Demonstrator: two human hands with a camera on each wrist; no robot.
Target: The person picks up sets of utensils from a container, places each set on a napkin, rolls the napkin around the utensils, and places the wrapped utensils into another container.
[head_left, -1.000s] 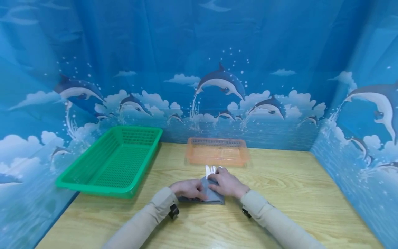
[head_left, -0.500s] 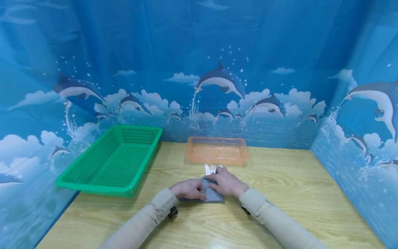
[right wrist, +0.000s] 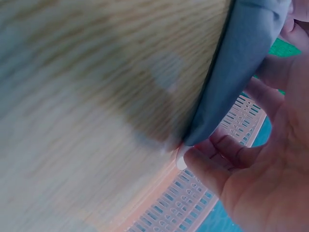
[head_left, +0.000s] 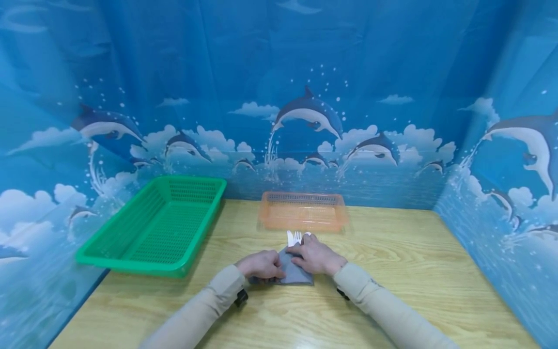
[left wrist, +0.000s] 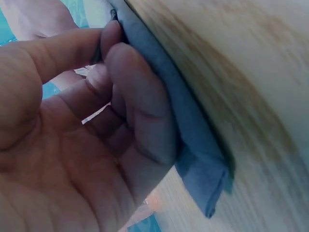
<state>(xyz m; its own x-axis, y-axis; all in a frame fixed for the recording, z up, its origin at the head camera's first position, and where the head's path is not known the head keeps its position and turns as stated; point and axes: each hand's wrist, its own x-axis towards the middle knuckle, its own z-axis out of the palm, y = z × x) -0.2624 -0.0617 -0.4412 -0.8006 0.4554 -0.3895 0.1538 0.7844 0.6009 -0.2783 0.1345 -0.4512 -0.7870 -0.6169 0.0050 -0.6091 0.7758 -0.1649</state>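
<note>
A: How would that grey cloth [head_left: 296, 272] handle?

B: Soft and light, I'd judge, limp enough to slump if held at one spot. Better taken by its folded edges, two places at once. The white knife [head_left: 290, 238] and white fork [head_left: 298, 237] look like light plastic; they could slide out.

A: And how does it look?

B: Matte and folded, with a straight near edge. Knife and fork poke out at its far end, plus a rounded white tip [right wrist: 181, 162]; I can't tell of what.

A: The grip?

B: The left hand [head_left: 262, 265] has thumb and finger together on the cloth, its other fingers curled against it. The right hand [head_left: 319, 255] is bent around its other side, clamped on cloth beside the white tip.

A: Where's all this?

B: On the wood-grain counter [head_left: 401, 271], just in front of an orange basket [head_left: 303, 226]. A green basket [head_left: 131, 264] stands off to the left.
</note>
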